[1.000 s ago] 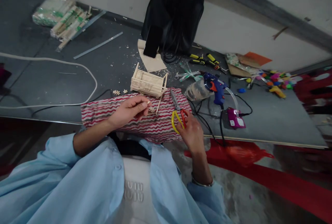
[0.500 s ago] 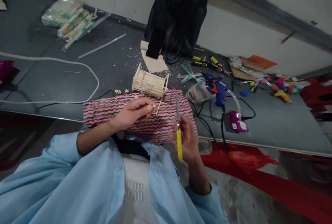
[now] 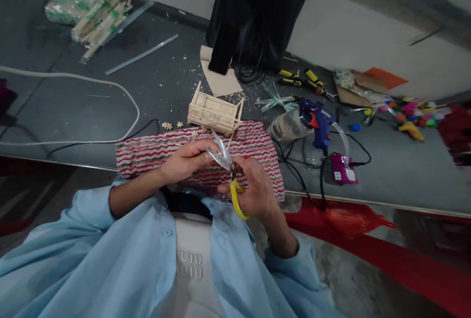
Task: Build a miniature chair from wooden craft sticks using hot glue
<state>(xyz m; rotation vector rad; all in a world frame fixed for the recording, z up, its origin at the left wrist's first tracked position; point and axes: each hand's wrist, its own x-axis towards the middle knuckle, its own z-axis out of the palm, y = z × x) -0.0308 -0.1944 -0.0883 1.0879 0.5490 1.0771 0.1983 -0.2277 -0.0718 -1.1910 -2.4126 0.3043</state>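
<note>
My right hand point(image 3: 255, 188) is wrapped round the yellow handles of a pair of scissors point(image 3: 222, 157), whose blades are spread apart. The blades point up and left, right at the fingertips of my left hand point(image 3: 186, 161). Those fingertips are pinched on a small pale wooden piece, now mostly hidden by the blades. Just beyond my hands, a small wooden stick model point(image 3: 213, 113) rests by the edge of a striped red and white cloth point(image 3: 138, 153). Tiny flower-shaped wooden pieces point(image 3: 167, 125) lie left of the model.
A blue glue gun point(image 3: 321, 124) lies at the right beside a clear plastic bottle point(image 3: 289, 125) and a purple box point(image 3: 343, 168). Behind the model stand a phone point(image 3: 223, 49) and a black bag point(image 3: 272, 18). Pliers point(image 3: 305, 82) and bundled sticks point(image 3: 101, 26) lie farther back.
My right hand has brought the scissors left to my left fingertips, and their blades have opened. The left hand stays nearly in place, still pinching. The view has shifted slightly.
</note>
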